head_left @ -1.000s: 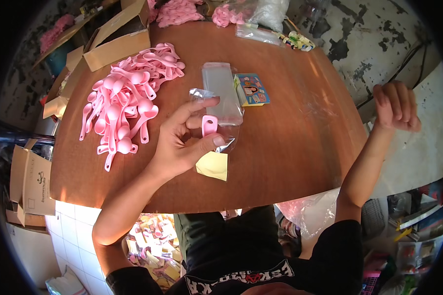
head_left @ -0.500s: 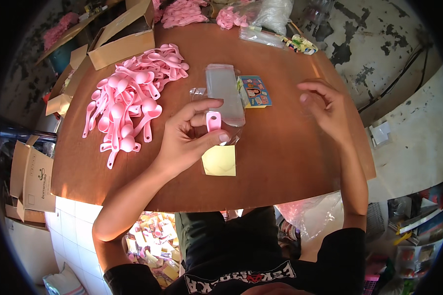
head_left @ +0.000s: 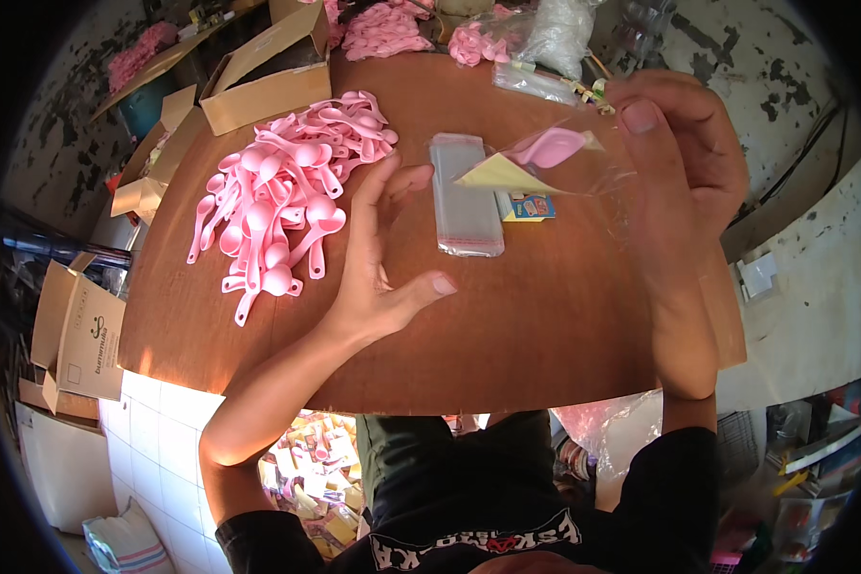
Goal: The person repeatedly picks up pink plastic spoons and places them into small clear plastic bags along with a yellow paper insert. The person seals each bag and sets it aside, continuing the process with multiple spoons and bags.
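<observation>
My right hand [head_left: 686, 167] is raised at the right, thumb and fingers pinching a clear plastic bag [head_left: 607, 182]. Inside the bag show a pink spoon [head_left: 553, 147] and a folded-looking yellow paper [head_left: 500, 175]. My left hand [head_left: 368, 273] is held over the table with thumb and fingers spread, nothing between them. Just right of it lies a stack of clear plastic bags [head_left: 467, 215]. A blue stack of printed cards [head_left: 534, 208] sits beside those, partly hidden behind the raised bag. Left of my left hand spreads a heap of pink spoons [head_left: 272, 191].
A cardboard box [head_left: 268, 96] stands at the brown table's [head_left: 545, 335] far left, with more pink pieces [head_left: 382, 31] and a bulging clear bag [head_left: 557, 38] along the back. Below the table edge, many filled packets [head_left: 316, 459] lie by my legs.
The bagged spoon with its yellow paper has passed from my left hand to my right, which has lifted it up and right. My left hand has opened.
</observation>
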The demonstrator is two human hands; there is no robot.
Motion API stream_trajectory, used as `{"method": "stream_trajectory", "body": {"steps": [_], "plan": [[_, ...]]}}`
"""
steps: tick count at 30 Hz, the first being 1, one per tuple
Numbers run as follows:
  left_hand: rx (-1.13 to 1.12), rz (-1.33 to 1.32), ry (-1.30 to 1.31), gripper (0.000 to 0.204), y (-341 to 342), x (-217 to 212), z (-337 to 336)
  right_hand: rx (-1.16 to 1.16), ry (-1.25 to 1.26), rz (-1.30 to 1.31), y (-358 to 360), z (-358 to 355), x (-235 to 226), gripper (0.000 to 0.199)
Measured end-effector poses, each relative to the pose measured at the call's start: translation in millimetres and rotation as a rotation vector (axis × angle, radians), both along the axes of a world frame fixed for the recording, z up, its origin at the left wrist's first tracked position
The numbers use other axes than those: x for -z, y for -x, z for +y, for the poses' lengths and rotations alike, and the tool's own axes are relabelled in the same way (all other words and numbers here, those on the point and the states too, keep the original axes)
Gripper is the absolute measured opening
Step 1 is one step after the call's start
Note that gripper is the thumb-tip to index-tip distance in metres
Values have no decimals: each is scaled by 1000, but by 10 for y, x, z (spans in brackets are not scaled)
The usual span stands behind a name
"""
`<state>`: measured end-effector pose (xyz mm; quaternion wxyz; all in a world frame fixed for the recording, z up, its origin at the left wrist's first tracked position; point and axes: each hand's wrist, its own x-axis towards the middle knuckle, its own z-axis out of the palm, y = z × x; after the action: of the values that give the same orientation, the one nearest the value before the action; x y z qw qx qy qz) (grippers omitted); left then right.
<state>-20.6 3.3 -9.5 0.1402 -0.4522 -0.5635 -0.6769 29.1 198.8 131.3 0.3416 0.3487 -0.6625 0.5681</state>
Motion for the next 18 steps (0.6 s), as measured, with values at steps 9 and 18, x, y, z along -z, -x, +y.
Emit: {"method": "stream_trajectory", "body": {"steps": [9, 18], "plan": [[-177, -74, 252, 82, -157, -77, 47, 77, -135, -434, 89, 63, 406, 9], [134, -441, 166, 28, -212, -34, 119, -152, 77, -837, -42, 256, 706, 23]]}}
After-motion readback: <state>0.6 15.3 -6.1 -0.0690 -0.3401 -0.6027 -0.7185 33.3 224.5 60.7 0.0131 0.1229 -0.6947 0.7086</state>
